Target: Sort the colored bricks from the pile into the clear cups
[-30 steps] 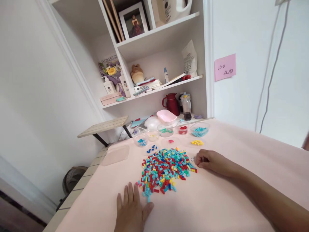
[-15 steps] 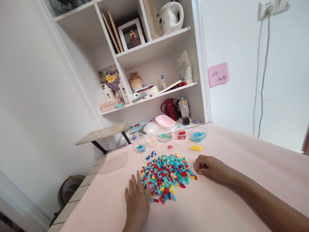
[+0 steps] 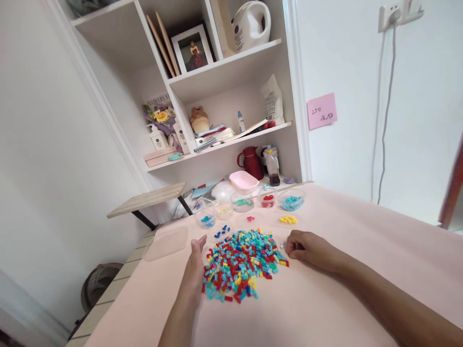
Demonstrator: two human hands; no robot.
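A pile of small toy building bricks (image 3: 240,265) in red, turquoise, blue, yellow and green lies on the pink cloth. At its left edge my left hand (image 3: 195,270) stands on its side, thumb up and fingers stretched forward, with nothing seen in it. On the right, my right hand (image 3: 303,245) rests on the cloth with its fingers curled in a pinch. A speck of red shows at its fingertips, a small red brick mostly hidden by them. A pale piece (image 3: 281,246) lies between this hand and the pile.
Behind the pile stand clear tubs of sorted bricks: turquoise (image 3: 292,201), red (image 3: 268,199), green (image 3: 243,202), blue (image 3: 207,220). Yellow pieces (image 3: 288,220) and dark blue bricks (image 3: 222,232) lie nearer. A clear lid (image 3: 168,243) lies left. A pink basin (image 3: 244,180) stands farther back.
My left hand has turned from palm down, fingers spread over the pile's left edge, onto its side against the pile. My right hand keeps its pinch. The view has shifted slightly.
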